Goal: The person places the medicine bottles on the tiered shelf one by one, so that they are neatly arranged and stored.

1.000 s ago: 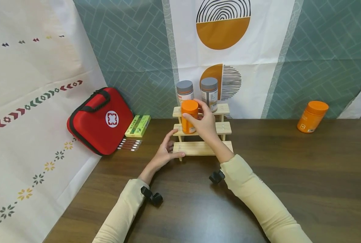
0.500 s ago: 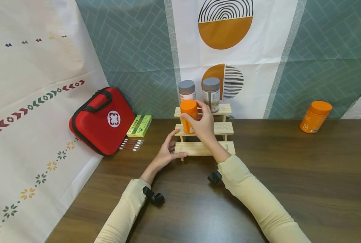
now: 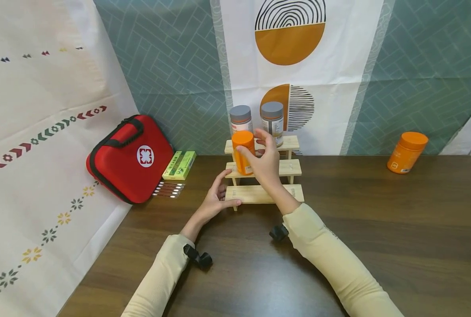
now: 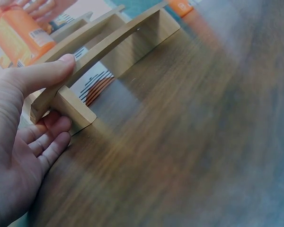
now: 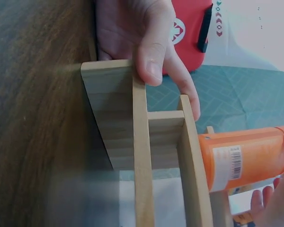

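Note:
A small three-tier wooden stand [image 3: 252, 194] sits on the table. My left hand [image 3: 211, 204] grips its left end, thumb over the lowest tier and index finger reaching up to the middle one. On the middle tier, near its left end, stands an orange bottle [image 3: 242, 166] with an orange lid. My right hand [image 3: 268, 165] is at that bottle's right side; its thumb overlaps the front, while the other fingers show a gap from the bottle. Two bottles with grey lids, one on the left [image 3: 241, 115] and one on the right [image 3: 273, 118], occupy the top tier behind.
To the left, a red first-aid case [image 3: 134, 160] leans against the cloth wall. Beside it lie a green-yellow box [image 3: 179, 165] and several brown swab sticks [image 3: 169, 189]. A second orange bottle [image 3: 407, 152] stands far right, near the back cloth.
The orange bottle has shifted slightly left along the middle tier. My right hand's fingers have loosened and come away from its right side. The left hand keeps its grip on the stand.

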Demonstrator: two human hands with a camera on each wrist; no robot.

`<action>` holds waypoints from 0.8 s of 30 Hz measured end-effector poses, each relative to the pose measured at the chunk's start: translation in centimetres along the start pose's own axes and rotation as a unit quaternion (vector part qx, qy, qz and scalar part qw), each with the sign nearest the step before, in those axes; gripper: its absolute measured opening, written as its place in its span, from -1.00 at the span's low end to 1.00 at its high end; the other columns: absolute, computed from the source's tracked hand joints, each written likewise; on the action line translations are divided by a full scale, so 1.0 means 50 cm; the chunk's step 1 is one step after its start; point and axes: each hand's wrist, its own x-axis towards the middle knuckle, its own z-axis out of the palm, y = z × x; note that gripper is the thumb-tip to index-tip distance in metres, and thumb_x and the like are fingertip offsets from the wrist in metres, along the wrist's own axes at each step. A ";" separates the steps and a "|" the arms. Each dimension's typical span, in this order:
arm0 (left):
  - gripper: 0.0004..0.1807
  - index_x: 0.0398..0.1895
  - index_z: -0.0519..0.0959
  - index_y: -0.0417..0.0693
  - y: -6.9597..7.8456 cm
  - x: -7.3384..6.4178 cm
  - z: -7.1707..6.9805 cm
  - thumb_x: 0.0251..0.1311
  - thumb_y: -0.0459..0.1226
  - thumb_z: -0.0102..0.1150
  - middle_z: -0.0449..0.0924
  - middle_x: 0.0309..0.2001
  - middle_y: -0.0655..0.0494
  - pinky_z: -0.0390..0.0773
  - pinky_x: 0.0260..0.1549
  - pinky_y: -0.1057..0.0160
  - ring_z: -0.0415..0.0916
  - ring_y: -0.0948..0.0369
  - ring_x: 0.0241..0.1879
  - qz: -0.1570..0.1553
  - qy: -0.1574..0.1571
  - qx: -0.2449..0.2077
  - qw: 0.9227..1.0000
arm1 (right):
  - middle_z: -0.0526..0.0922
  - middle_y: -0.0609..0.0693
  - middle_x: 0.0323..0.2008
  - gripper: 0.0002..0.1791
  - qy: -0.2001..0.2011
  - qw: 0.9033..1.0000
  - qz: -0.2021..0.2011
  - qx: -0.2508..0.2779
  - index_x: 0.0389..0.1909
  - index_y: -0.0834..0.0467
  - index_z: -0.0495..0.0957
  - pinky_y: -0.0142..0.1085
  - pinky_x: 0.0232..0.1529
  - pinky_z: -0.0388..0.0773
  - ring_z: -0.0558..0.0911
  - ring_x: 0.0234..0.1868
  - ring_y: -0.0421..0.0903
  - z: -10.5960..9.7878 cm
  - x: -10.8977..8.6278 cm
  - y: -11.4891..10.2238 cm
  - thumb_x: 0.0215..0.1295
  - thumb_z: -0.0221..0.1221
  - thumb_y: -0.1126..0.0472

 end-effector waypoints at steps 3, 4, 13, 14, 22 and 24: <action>0.02 0.51 0.01 0.25 0.000 0.001 0.000 0.08 -0.51 0.33 0.55 -0.10 -0.32 0.55 -0.26 0.29 0.57 0.22 -0.25 -0.002 0.002 0.000 1.000 | 0.52 0.23 0.12 -0.35 0.006 1.000 -0.025 -0.004 0.24 0.28 0.36 -0.05 0.09 0.45 0.48 0.12 0.09 -0.008 0.000 -0.010 0.18 0.37 0.16; 0.03 0.51 0.00 0.25 0.000 0.001 0.000 0.08 -0.51 0.32 0.55 -0.10 -0.31 0.55 -0.26 0.29 0.57 0.22 -0.25 -0.003 0.002 0.000 1.000 | 0.53 0.23 0.11 -0.36 0.008 1.000 -0.030 -0.004 0.23 0.28 0.37 -0.05 0.09 0.45 0.48 0.10 0.09 -0.011 -0.001 -0.014 0.19 0.36 0.16; 0.05 0.54 -0.05 0.11 0.007 0.002 0.000 0.07 -0.56 0.29 0.53 -0.08 -0.41 0.53 -0.26 0.31 0.54 0.23 -0.27 -0.016 -0.003 -0.001 1.000 | 0.57 0.25 0.03 -0.47 0.031 0.999 -0.020 0.033 0.18 0.28 0.41 0.06 0.10 0.46 0.50 0.11 0.19 -0.049 0.011 -0.046 0.23 0.31 0.22; 0.04 0.53 -0.05 0.09 0.015 0.000 0.002 0.06 -0.56 0.29 0.53 -0.07 -0.42 0.53 -0.25 0.31 0.54 0.23 -0.26 -0.017 -0.003 0.001 1.000 | 0.56 0.26 0.03 -0.48 0.033 0.999 -0.020 0.033 0.18 0.29 0.41 0.04 0.08 0.46 0.49 0.11 0.21 -0.054 0.013 -0.049 0.24 0.31 0.22; 0.02 0.52 -0.02 0.11 0.031 -0.008 0.005 0.07 -0.51 0.33 0.52 -0.01 -0.44 0.54 -0.16 0.30 0.55 0.21 -0.18 -0.007 -0.002 0.016 1.000 | 0.57 0.26 0.02 -0.51 0.042 0.998 -0.035 0.021 0.15 0.31 0.44 -0.10 0.04 0.45 0.48 0.07 0.18 -0.105 0.026 -0.080 0.24 0.30 0.23; 0.03 0.51 -0.02 0.18 0.016 -0.003 0.003 0.07 -0.49 0.34 0.53 -0.01 -0.42 0.54 -0.16 0.29 0.55 0.21 -0.18 -0.004 0.000 0.019 1.000 | 0.57 0.26 0.01 -0.52 0.047 0.998 -0.041 0.021 0.14 0.32 0.45 -0.19 0.03 0.45 0.48 0.08 0.17 -0.120 0.033 -0.085 0.24 0.30 0.24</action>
